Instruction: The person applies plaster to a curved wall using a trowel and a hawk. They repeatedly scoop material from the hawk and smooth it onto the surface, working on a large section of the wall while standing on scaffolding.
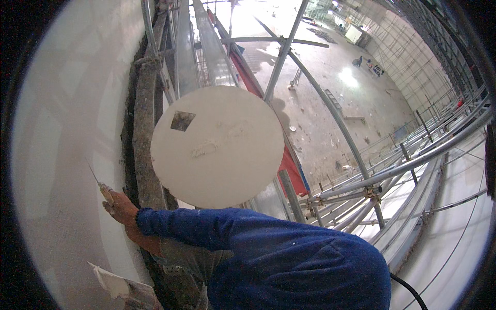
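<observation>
At the left, my right hand (pixel 121 209) reaches out of a blue sleeve (pixel 196 227) and is closed round the handle of a trowel (pixel 105 192). Its thin blade shows nearly edge-on at the pale wall (pixel 67 129). Just below the cuff is a patch of bare skin (pixel 146 242), perhaps my left hand or wrist; its fingers are hidden. Lower left, a plaster-smeared flat tool (pixel 124 289) stands out near the wall; what holds it cannot be seen. Ahead of my arm is a large round cream disc (pixel 217 147) with plaster smears and a dark four-sided patch.
Scaffold poles (pixel 330 113) cross at the right, with the concrete floor (pixel 330 134) far below. Metal planks (pixel 206 51) run away ahead. A dark, rough ledge (pixel 144 119) follows the wall's foot. People (pixel 369 66) are small in the distance.
</observation>
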`<state>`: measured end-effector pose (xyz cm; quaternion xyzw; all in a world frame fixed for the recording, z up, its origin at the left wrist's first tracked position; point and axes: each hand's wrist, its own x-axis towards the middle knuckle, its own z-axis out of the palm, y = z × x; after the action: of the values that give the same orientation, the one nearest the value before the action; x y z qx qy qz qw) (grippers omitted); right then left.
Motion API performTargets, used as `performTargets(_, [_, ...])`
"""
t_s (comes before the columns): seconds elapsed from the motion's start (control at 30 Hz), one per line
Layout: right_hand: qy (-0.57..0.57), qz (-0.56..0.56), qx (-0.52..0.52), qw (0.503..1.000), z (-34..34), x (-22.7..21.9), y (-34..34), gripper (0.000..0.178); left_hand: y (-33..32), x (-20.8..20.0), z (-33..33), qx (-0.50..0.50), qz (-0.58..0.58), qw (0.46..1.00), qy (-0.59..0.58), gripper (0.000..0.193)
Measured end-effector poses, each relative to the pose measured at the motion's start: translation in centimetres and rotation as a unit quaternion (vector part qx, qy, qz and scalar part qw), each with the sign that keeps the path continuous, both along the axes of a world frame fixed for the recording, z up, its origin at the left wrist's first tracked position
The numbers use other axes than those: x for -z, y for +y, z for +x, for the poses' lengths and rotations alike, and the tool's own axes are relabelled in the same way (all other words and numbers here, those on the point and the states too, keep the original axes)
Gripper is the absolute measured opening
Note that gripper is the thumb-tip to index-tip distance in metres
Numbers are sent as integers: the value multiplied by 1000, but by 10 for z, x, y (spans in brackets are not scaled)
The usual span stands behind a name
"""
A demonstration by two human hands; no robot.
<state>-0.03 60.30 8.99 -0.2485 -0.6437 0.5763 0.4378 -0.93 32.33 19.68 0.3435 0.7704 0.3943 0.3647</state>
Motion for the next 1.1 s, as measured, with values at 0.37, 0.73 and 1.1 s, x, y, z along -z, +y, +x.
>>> performTargets(0.37, [42, 97, 104, 989, -15, 23, 0, 25, 22, -27, 29, -70, -75, 994, -30, 19])
performTargets(0.73, [21, 46, 53, 997, -5, 11, -3, 26, 8, -22, 17, -4, -1, 995, -101, 27])
performTargets(1.1, [-22, 45, 46, 998, -5, 12, -3, 33, 6, -25, 19, 2, -37, 998, -56, 33])
